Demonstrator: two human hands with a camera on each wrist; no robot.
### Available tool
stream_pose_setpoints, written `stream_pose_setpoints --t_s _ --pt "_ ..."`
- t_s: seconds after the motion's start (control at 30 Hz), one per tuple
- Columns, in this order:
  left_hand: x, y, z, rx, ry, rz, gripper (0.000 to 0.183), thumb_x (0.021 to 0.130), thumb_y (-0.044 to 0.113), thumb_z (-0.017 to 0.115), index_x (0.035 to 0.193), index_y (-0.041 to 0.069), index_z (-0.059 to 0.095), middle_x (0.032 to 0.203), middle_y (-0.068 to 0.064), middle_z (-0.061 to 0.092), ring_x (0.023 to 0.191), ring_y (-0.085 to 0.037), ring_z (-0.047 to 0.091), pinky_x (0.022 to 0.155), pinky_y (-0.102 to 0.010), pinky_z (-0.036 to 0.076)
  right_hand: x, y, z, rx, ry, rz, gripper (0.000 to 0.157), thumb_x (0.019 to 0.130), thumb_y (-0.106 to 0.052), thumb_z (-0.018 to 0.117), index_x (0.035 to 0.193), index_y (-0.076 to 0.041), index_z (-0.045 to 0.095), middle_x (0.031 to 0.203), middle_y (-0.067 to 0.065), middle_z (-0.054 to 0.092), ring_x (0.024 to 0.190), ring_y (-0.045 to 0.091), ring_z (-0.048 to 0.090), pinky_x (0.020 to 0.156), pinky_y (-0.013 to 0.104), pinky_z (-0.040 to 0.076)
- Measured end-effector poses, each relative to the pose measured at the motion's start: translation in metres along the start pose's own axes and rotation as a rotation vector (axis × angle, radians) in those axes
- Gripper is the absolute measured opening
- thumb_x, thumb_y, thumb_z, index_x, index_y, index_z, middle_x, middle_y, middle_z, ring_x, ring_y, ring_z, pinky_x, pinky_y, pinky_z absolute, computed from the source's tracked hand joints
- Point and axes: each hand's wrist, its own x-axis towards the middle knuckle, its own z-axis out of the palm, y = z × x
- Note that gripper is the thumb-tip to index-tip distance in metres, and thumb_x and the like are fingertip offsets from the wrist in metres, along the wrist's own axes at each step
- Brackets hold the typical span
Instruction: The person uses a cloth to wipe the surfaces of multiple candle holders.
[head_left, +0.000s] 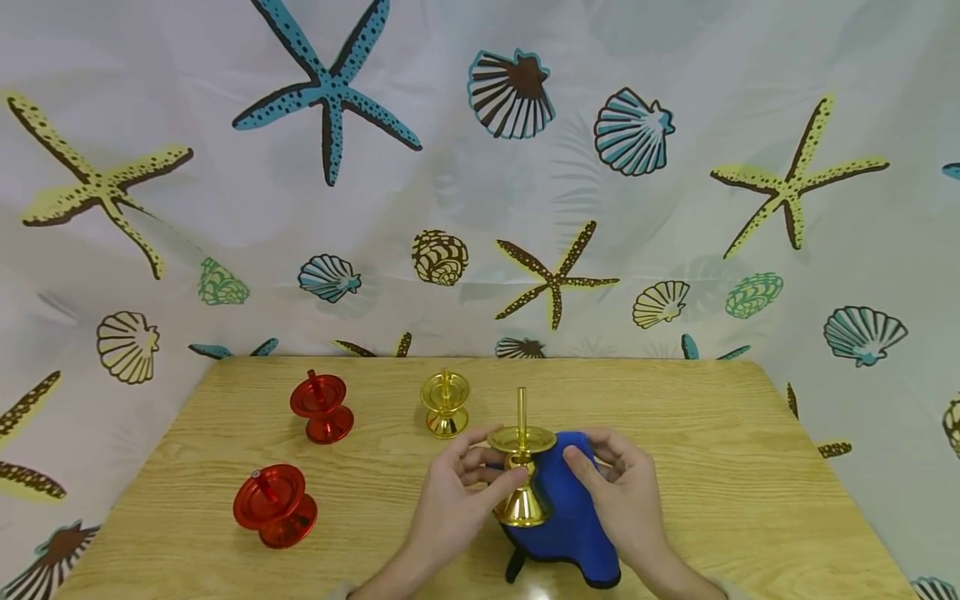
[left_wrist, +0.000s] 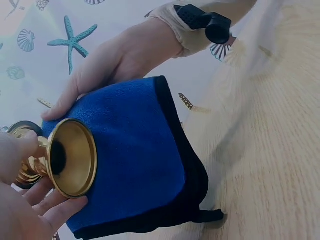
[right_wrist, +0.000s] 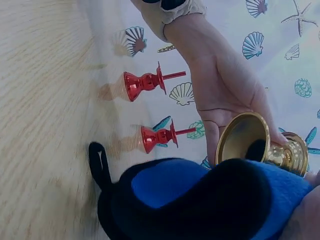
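Observation:
A gold candle holder (head_left: 522,500) with a thin upright stem and a round dish is gripped at its waist by my left hand (head_left: 467,492). My right hand (head_left: 626,492) holds a blue cloth (head_left: 566,500) with black edging, its thumb lying on the front of it. The cloth hangs just behind and beside the candle holder. In the left wrist view the holder's hollow base (left_wrist: 75,157) faces the camera, in front of the cloth (left_wrist: 135,155). A black loop (right_wrist: 98,160) sticks out from the cloth's edge in the right wrist view.
Two red candle holders (head_left: 321,406) (head_left: 275,506) stand on the left of the wooden table (head_left: 712,467). A second gold candle holder (head_left: 445,403) stands near the back middle. A curtain (head_left: 465,183) printed with shells and starfish surrounds the table.

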Motion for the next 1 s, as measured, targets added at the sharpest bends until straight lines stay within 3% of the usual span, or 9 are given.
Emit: stream_pose_setpoints --t_s 0.17,0.4,0.47,0.67,0.83,0.9,1.0 --pt "0.003 0.0 -0.002 0.01 -0.033 -0.037 0.067 0.088 0.02 0.087 0.148 0.01 0.058 0.11 -0.012 0.078 0.095 -0.018 0.078 0.076 -0.025 0.062 -0.009 0.002 0.0 0.001 -0.064 0.007 0.037 0.095 -0.008 0.077 0.13 -0.002 0.069 0.123 0.012 0.075 0.102 0.008 0.076 0.082 0.026 0.063" --pt "0.004 -0.001 -0.002 -0.03 -0.063 -0.059 0.067 0.085 0.019 0.09 0.144 0.008 0.06 0.111 -0.01 0.078 0.092 -0.02 0.079 0.076 -0.027 0.063 -0.013 0.011 0.003 -0.019 -0.01 -0.152 0.025 0.09 0.006 0.076 0.115 0.006 0.074 0.107 0.014 0.081 0.095 0.005 0.078 0.079 0.024 0.064" --pt "0.003 -0.001 -0.001 -0.048 -0.057 -0.062 0.065 0.085 0.017 0.09 0.142 0.007 0.06 0.111 -0.01 0.077 0.091 -0.021 0.08 0.076 -0.027 0.063 -0.014 0.014 0.004 -0.031 -0.006 -0.225 0.023 0.089 0.009 0.076 0.112 0.009 0.074 0.103 0.013 0.081 0.092 0.005 0.078 0.078 0.023 0.064" --pt "0.003 0.001 0.001 -0.034 -0.033 -0.07 0.064 0.086 0.021 0.089 0.139 0.004 0.059 0.112 -0.013 0.077 0.09 -0.023 0.079 0.075 -0.03 0.063 -0.017 0.018 0.002 -0.026 -0.013 -0.411 0.025 0.089 0.018 0.069 0.111 0.008 0.074 0.106 -0.009 0.079 0.092 0.003 0.078 0.077 0.024 0.064" --pt "0.004 0.001 -0.001 -0.012 -0.015 -0.06 0.064 0.087 0.021 0.088 0.139 0.001 0.056 0.115 -0.015 0.076 0.09 -0.026 0.08 0.075 -0.033 0.064 -0.019 0.014 -0.002 -0.039 -0.041 -0.58 0.034 0.086 0.024 0.067 0.113 0.005 0.074 0.115 -0.007 0.078 0.101 0.002 0.077 0.081 0.022 0.063" --pt "0.004 0.002 -0.001 -0.006 -0.009 -0.056 0.064 0.087 0.02 0.088 0.139 0.001 0.056 0.116 -0.016 0.076 0.09 -0.026 0.08 0.074 -0.032 0.063 -0.02 0.012 -0.004 -0.039 -0.055 -0.622 0.037 0.084 0.026 0.067 0.114 0.006 0.074 0.115 -0.004 0.079 0.102 0.002 0.077 0.081 0.022 0.063" --pt "0.004 0.002 -0.001 -0.006 -0.003 -0.056 0.063 0.087 0.019 0.088 0.139 0.001 0.056 0.116 -0.017 0.075 0.09 -0.026 0.08 0.074 -0.032 0.063 -0.024 0.007 -0.006 -0.041 -0.07 -0.61 0.037 0.083 0.027 0.067 0.113 0.006 0.073 0.116 -0.01 0.078 0.103 0.003 0.077 0.08 0.024 0.064"
